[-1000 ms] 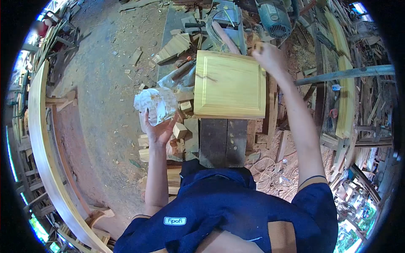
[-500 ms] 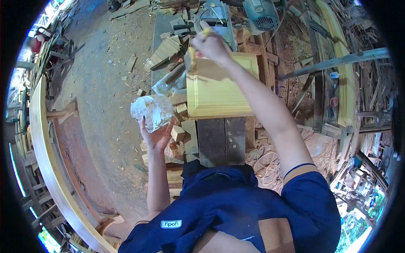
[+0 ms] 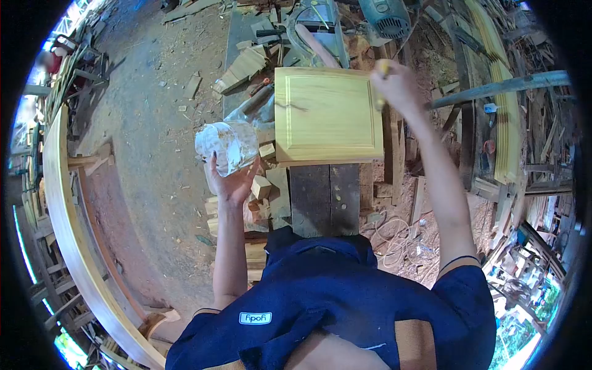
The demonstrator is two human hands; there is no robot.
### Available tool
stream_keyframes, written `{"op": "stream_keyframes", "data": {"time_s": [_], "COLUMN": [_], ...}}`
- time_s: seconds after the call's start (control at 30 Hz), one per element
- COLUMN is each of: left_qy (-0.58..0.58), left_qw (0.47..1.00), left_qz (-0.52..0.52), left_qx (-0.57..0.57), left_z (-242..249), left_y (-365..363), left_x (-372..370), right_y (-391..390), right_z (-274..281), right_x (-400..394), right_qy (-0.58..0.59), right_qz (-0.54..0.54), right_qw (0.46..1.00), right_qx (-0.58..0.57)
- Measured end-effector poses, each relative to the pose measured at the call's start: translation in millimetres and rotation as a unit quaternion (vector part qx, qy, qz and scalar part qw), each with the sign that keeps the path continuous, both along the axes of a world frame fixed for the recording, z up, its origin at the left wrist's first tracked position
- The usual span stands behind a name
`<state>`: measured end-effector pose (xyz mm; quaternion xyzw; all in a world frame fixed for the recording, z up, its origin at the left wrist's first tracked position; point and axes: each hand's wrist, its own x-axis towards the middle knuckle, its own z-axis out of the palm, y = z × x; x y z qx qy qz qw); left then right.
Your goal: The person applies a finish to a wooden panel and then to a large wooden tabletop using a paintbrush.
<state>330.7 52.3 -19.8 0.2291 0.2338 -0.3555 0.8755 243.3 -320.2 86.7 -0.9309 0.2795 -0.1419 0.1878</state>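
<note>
My left hand (image 3: 231, 180) grips a white plastic tub (image 3: 229, 148) with smeared, stained sides, tipped over to the left. In my right hand (image 3: 398, 89) is a paintbrush (image 3: 384, 66) with a yellowish handle; my fingers wrap round it and hide much of it. Its lower end is at the right edge of a pale yellow wooden panel (image 3: 333, 117) with a grooved border; whether it touches cannot be made out. The panel lies flat on a dark plank bench (image 3: 324, 200), and a dark streak marks its left part.
Wood offcuts (image 3: 243, 71) and small blocks (image 3: 261, 187) lie left of the panel, beside a clear plastic bag (image 3: 256, 114). A green power tool (image 3: 385, 18) stands at the back. A long pole (image 3: 499, 89) juts in from the right. A coiled cord (image 3: 391, 237) lies on the floor.
My right hand has moved with the paintbrush from the panel's far left corner to its right edge. My left hand and the tub have shifted only slightly.
</note>
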Motion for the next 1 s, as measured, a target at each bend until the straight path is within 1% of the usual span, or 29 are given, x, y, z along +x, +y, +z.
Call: {"op": "stream_keyframes", "data": {"time_s": [0.03,0.1,0.17,0.23,0.3,0.33,0.37,0.43,0.47,0.53,0.6,0.63,0.67,0.7,0.77,0.8,0.83,0.87,0.9,0.93,1.0], "left_qy": [-0.001,-0.007,-0.003,0.003,-0.009,-0.009,-0.001,0.010,0.002,0.009,0.008,0.004,0.002,0.003,-0.030,-0.039,-0.039,-0.058,-0.078,-0.101,-0.106], "left_qw": [1.000,1.000,1.000,0.999,1.000,1.000,0.999,0.999,0.999,1.000,1.000,0.999,1.000,1.000,0.998,0.998,0.998,0.996,0.994,0.991,0.989], "left_qz": [-0.003,0.002,-0.001,-0.007,0.004,-0.001,0.007,0.016,0.005,0.003,0.005,0.006,-0.007,-0.009,-0.004,-0.011,-0.017,-0.031,-0.045,-0.041,-0.061], "left_qx": [0.002,0.024,0.029,0.033,0.027,0.026,0.038,0.048,0.034,0.021,0.027,0.033,0.025,0.024,0.054,0.053,0.055,0.056,0.060,0.082,0.083], "left_z": [1.5,5.5,8.5,8.7,5.3,7.2,8.8,8.8,7.7,8.7,8.5,6.0,2.1,2.1,5.8,0.4,-3.3,-8.6,-10.5,0.8,-7.7], "left_y": [-1.0,-1.9,-0.6,2.2,5.0,3.6,2.7,0.2,-0.4,-6.0,-15.4,-21.3,-25.5,-33.2,-49.9,-55.0,-62.3,-69.7,-76.2,-88.4,-103.6], "left_x": [-1.8,-2.4,-2.4,-3.5,-2.6,-2.3,-2.0,0.2,2.9,6.9,12.1,15.7,21.7,25.9,36.3,44.1,51.5,56.9,61.8,59.7,66.9], "right_y": [20.2,57.3,96.9,129.5,144.3,148.9,145.2,126.6,109.6,76.8,42.8,21.8,10.5,7.6,-15.8,-17.5,-21.9,-26.6,-28.4,-26.8,-24.1], "right_z": [0.0,-12.1,-20.4,-7.7,-27.9,-33.0,-37.3,-44.0,-60.9,-51.0,-40.1,-44.2,-39.3,-23.2,-14.1,-17.2,-22.3,-28.7,-42.0,-61.0,-85.3], "right_x": [10.0,35.0,57.2,70.2,85.3,83.2,76.4,53.5,40.8,-0.7,-44.4,-65.1,-82.9,-95.0,-119.1,-121.4,-122.2,-123.6,-120.2,-110.6,-91.8], "right_qy": [-0.008,0.015,-0.102,-0.063,-0.105,-0.161,-0.162,-0.127,-0.142,-0.137,-0.093,-0.089,-0.138,-0.122,0.008,0.008,0.066,0.125,0.125,0.101,0.074], "right_qz": [0.021,0.110,0.158,0.156,0.150,0.147,0.143,0.123,0.114,0.042,-0.028,-0.024,-0.043,-0.100,-0.135,-0.141,-0.131,-0.120,-0.125,-0.114,-0.104], "right_qw": [1.000,0.994,0.981,0.967,0.964,0.959,0.959,0.951,0.938,0.906,0.906,0.918,0.903,0.916,0.962,0.961,0.979,0.984,0.983,0.986,0.987], "right_qx": [0.008,0.014,0.039,0.190,0.192,0.182,0.181,0.254,0.294,0.399,0.412,0.385,0.405,0.369,0.237,0.240,0.143,0.044,0.047,0.074,0.101]}}
